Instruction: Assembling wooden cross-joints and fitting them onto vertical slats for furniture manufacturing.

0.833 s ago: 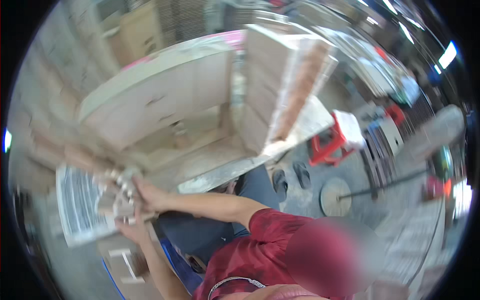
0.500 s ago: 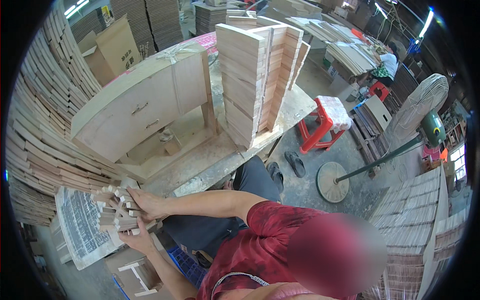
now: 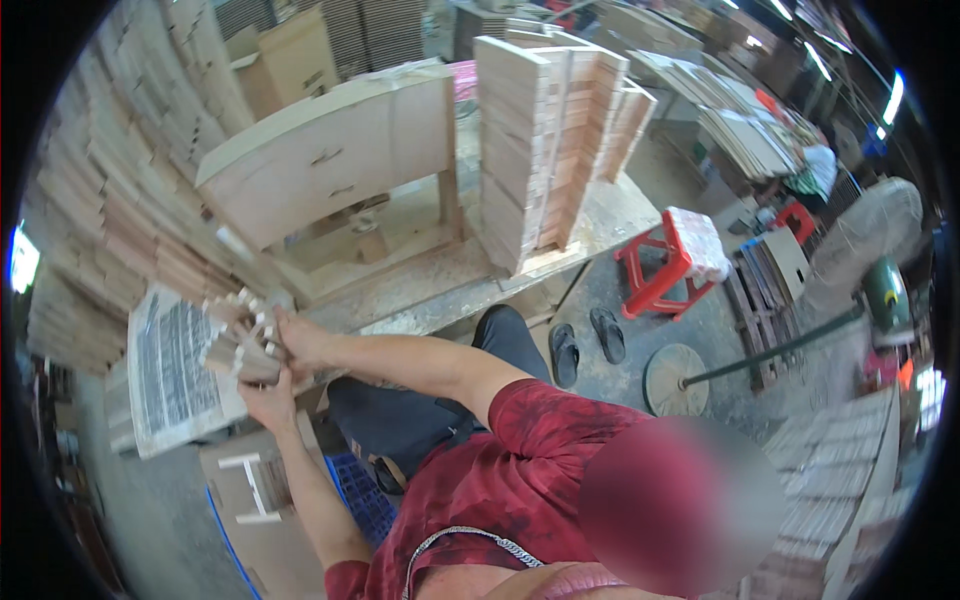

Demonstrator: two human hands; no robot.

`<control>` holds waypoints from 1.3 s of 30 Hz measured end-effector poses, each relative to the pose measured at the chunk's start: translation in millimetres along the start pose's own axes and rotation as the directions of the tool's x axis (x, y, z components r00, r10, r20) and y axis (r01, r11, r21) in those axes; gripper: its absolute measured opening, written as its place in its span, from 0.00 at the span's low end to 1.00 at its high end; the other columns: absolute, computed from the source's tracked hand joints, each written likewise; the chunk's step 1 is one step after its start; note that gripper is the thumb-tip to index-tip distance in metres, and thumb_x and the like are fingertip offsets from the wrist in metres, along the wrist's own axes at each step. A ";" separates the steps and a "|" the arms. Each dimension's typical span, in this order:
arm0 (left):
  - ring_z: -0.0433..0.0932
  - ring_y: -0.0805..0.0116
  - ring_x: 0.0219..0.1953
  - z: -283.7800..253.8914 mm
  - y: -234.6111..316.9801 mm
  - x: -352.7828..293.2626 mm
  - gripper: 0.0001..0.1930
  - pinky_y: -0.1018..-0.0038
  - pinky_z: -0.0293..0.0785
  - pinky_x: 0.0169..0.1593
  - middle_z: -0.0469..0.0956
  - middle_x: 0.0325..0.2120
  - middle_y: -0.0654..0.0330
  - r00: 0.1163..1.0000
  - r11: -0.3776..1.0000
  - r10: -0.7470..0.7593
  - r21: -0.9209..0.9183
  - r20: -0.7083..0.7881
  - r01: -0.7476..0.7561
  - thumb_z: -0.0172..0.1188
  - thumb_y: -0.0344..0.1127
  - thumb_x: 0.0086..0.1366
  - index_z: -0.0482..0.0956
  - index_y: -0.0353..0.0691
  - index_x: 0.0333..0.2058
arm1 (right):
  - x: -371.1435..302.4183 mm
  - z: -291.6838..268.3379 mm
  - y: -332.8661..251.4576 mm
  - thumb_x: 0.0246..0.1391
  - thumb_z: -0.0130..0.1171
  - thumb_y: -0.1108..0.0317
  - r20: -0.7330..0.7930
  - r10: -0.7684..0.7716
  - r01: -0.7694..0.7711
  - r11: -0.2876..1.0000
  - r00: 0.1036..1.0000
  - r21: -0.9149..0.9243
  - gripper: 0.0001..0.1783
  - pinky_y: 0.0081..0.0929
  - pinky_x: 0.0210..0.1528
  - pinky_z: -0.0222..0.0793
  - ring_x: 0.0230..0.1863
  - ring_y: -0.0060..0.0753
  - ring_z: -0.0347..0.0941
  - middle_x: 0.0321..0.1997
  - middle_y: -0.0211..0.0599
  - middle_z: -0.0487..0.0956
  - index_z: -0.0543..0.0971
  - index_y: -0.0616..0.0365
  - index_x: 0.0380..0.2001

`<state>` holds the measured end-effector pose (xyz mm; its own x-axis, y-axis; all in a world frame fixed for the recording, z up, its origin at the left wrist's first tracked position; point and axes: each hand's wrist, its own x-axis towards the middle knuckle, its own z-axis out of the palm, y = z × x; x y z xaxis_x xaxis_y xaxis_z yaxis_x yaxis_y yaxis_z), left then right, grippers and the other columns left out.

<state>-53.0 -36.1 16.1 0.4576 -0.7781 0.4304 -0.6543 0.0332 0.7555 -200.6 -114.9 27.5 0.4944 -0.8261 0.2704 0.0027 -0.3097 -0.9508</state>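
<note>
A bundle of short pale wooden sticks (image 3: 240,335) is held between my two hands above a light panel with a dark printed patch (image 3: 170,370), at the left. My right hand (image 3: 303,342) closes on the bundle's near side. From below, my left hand (image 3: 268,402) grips the lower sticks, its fingers partly hidden behind the wood. The sticks fan out unevenly, and their ends are blurred.
A worktable (image 3: 400,305) ahead bears a curved-top wooden frame (image 3: 330,150) and upright stacked boards (image 3: 510,150). Tall wood stacks (image 3: 110,200) line the left. A red stool (image 3: 675,265) and a fan base (image 3: 677,380) stand right. Below me is a blue crate (image 3: 362,490).
The view has shifted, so the table and stool sit higher and farther right. The stick bundle has turned in my hands and its sticks lie more gathered together.
</note>
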 end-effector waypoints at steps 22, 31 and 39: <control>0.74 0.43 0.55 -5.3 16.4 -0.6 0.48 0.57 0.71 0.59 0.72 0.51 0.40 0.979 0.980 -0.200 0.001 0.037 0.200 0.80 0.43 0.42 0.62 0.29 0.57 | -9.2 3.1 -6.8 0.41 0.68 0.66 -0.051 -0.091 0.061 0.906 0.994 -0.419 0.48 0.49 0.67 0.62 0.64 0.67 0.65 0.61 0.69 0.68 0.57 0.70 0.65; 0.81 0.49 0.48 -56.7 14.8 8.4 0.42 0.61 0.78 0.51 0.79 0.45 0.43 0.986 0.986 -0.167 -0.007 -0.026 0.166 0.80 0.39 0.40 0.67 0.29 0.52 | -1.2 -8.8 -96.5 0.53 0.65 0.64 -0.058 -0.186 0.137 0.873 0.981 -0.467 0.52 0.42 0.72 0.60 0.71 0.58 0.63 0.68 0.67 0.65 0.47 0.74 0.71; 0.80 0.60 0.51 -176.0 57.8 105.8 0.39 0.67 0.82 0.51 0.76 0.52 0.50 0.947 0.952 0.026 -0.280 -0.321 -0.121 0.76 0.27 0.47 0.66 0.29 0.58 | 205.3 -126.5 -309.9 0.54 0.70 0.52 0.001 -0.494 0.369 0.648 0.869 -0.666 0.37 0.40 0.60 0.66 0.59 0.42 0.70 0.54 0.46 0.75 0.68 0.63 0.59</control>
<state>63.6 -6.2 192.3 0.6096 -0.5346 0.5854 -0.5100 0.3009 0.8059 -210.0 -248.0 396.7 0.4296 -0.5644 0.7049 -0.3945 -0.8195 -0.4157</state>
